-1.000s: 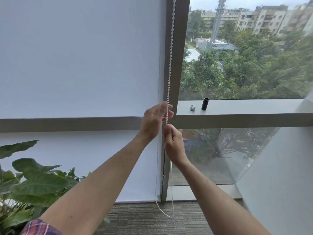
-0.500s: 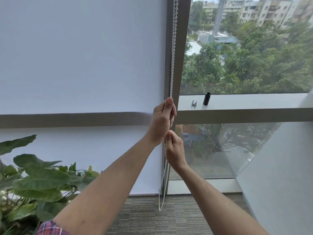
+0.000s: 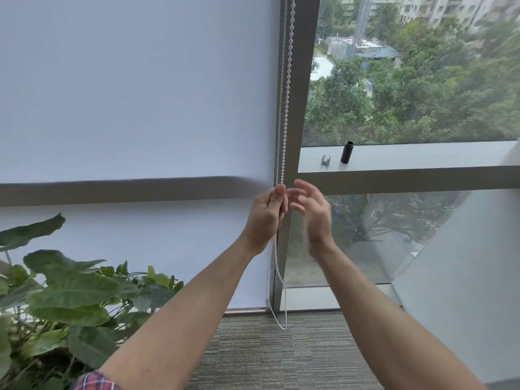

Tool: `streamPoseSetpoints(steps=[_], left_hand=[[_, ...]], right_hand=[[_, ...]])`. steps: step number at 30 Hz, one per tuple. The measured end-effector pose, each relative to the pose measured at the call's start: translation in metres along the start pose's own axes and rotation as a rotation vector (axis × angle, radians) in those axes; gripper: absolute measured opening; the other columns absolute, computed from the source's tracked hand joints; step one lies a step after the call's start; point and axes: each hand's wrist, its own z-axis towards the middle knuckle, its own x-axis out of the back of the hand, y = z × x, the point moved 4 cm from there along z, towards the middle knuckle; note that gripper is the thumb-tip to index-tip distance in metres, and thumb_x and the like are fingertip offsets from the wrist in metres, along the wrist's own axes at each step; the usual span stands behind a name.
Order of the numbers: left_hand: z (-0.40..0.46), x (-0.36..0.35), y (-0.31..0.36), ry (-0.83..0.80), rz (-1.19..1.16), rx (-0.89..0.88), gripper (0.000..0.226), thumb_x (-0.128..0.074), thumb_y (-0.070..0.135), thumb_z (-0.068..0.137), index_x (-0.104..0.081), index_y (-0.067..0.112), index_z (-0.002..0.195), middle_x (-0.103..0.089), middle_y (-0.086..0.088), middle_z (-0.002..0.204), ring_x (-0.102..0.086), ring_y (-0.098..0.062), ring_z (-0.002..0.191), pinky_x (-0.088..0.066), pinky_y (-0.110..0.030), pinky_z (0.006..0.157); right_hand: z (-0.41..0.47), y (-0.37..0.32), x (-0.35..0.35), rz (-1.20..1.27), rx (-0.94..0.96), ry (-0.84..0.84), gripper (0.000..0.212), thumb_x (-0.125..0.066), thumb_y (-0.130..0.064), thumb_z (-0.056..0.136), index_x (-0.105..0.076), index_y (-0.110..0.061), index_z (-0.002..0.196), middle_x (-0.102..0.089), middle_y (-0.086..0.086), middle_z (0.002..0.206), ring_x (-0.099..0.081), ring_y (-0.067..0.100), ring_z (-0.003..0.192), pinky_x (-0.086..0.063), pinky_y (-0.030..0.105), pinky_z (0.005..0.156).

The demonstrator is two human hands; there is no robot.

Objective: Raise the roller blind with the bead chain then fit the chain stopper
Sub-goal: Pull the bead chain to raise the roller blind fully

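A white roller blind (image 3: 135, 88) covers the left window down to near the floor. Its white bead chain (image 3: 287, 94) hangs along the dark window post and loops just above the carpet. My left hand (image 3: 266, 215) is shut on the chain at the height of the window rail. My right hand (image 3: 312, 212) is just right of the chain with fingers spread, holding nothing. A small silver chain stopper (image 3: 325, 159) lies on the window ledge (image 3: 422, 156), to the right of the post.
A black cylinder (image 3: 347, 152) stands on the ledge beside the silver piece. A large leafy plant (image 3: 56, 299) fills the lower left. A grey slanted panel (image 3: 464, 277) rises at the right. Carpet (image 3: 281, 356) lies below.
My right hand has let go of the chain and opened, moving up to the right. My left hand keeps its hold on the chain. The view has tilted down a little.
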Motion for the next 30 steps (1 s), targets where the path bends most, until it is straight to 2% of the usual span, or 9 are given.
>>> streamPoseSetpoints(steps=[4, 8, 11, 16, 18, 21, 24, 26, 30], left_hand=[[-0.017, 0.000, -0.028, -0.029, 0.070, 0.073, 0.049, -0.037, 0.035, 0.105, -0.047, 0.024, 0.058, -0.031, -0.005, 0.050, -0.027, -0.015, 0.040, -0.018, -0.033, 0.044], [-0.041, 0.002, -0.065, -0.057, 0.081, 0.191, 0.051, -0.039, 0.038, 0.104, -0.049, 0.027, 0.056, -0.032, -0.002, 0.047, -0.027, -0.012, 0.038, -0.022, -0.024, 0.040], [-0.047, -0.002, -0.075, -0.082, 0.055, 0.234, 0.049, -0.039, 0.039, 0.103, -0.050, 0.027, 0.056, -0.035, 0.003, 0.046, -0.028, -0.009, 0.038, -0.025, -0.021, 0.039], [-0.042, -0.005, -0.073, -0.149, 0.050, 0.258, 0.046, -0.040, 0.042, 0.098, -0.054, 0.026, 0.057, -0.033, 0.010, 0.044, -0.026, -0.009, 0.040, -0.026, -0.021, 0.041], [-0.041, -0.001, -0.073, -0.182, 0.073, 0.236, 0.046, -0.042, 0.041, 0.098, -0.060, 0.019, 0.062, -0.042, 0.003, 0.046, -0.037, -0.013, 0.041, -0.034, -0.023, 0.045], [-0.044, 0.006, -0.076, -0.235, 0.177, 0.196, 0.039, -0.044, 0.033, 0.096, -0.074, 0.010, 0.086, -0.068, -0.012, 0.076, -0.063, -0.023, 0.073, -0.051, -0.036, 0.073], [-0.042, 0.016, -0.075, -0.260, 0.215, 0.201, 0.039, -0.045, 0.023, 0.089, -0.070, 0.015, 0.117, -0.071, -0.004, 0.116, -0.064, -0.013, 0.110, -0.050, -0.033, 0.097], [-0.037, 0.022, -0.066, -0.208, 0.190, 0.181, 0.044, -0.045, 0.018, 0.084, -0.068, 0.017, 0.122, -0.070, -0.005, 0.121, -0.063, -0.014, 0.115, -0.049, -0.035, 0.100], [-0.018, 0.028, -0.031, -0.029, 0.097, 0.091, 0.035, -0.043, 0.023, 0.095, -0.070, 0.005, 0.110, -0.071, -0.021, 0.108, -0.066, -0.036, 0.104, -0.050, -0.057, 0.096]], right_hand=[[0.015, -0.083, -0.039, 0.116, 0.184, -0.215, 0.038, -0.037, -0.033, 0.102, -0.064, -0.011, 0.117, -0.068, 0.010, 0.088, -0.063, 0.022, 0.075, -0.051, 0.037, 0.069], [0.008, -0.104, -0.069, 0.070, 0.250, -0.240, 0.042, -0.034, -0.032, 0.107, -0.065, -0.013, 0.085, -0.042, -0.006, 0.055, -0.032, 0.007, 0.046, -0.024, 0.023, 0.045], [0.001, -0.087, -0.067, 0.061, 0.257, -0.093, 0.046, -0.036, -0.024, 0.108, -0.051, -0.015, 0.065, -0.032, -0.003, 0.051, -0.027, 0.007, 0.042, -0.020, 0.026, 0.042], [0.002, -0.083, -0.064, 0.046, 0.350, -0.068, 0.044, -0.040, -0.032, 0.102, -0.050, -0.022, 0.060, -0.036, -0.012, 0.046, -0.030, 0.007, 0.041, -0.024, 0.022, 0.040], [0.006, -0.080, -0.060, 0.018, 0.358, -0.042, 0.044, -0.041, -0.036, 0.101, -0.052, -0.027, 0.059, -0.036, -0.013, 0.046, -0.030, 0.008, 0.041, -0.025, 0.022, 0.042], [0.005, -0.067, -0.051, -0.032, 0.345, -0.019, 0.044, -0.041, -0.039, 0.099, -0.053, -0.028, 0.058, -0.035, -0.013, 0.046, -0.029, 0.012, 0.043, -0.024, 0.025, 0.046], [-0.002, -0.049, -0.046, -0.048, 0.319, -0.021, 0.043, -0.042, -0.043, 0.098, -0.053, -0.027, 0.059, -0.036, -0.015, 0.046, -0.029, 0.011, 0.043, -0.024, 0.024, 0.047], [-0.008, -0.041, -0.045, -0.046, 0.302, -0.026, 0.042, -0.042, -0.043, 0.097, -0.052, -0.026, 0.060, -0.036, -0.015, 0.046, -0.029, 0.008, 0.042, -0.025, 0.022, 0.044], [-0.014, -0.036, -0.049, -0.028, 0.307, -0.044, 0.041, -0.044, -0.039, 0.097, -0.052, -0.026, 0.060, -0.038, -0.007, 0.049, -0.031, 0.009, 0.042, -0.025, 0.022, 0.042]])
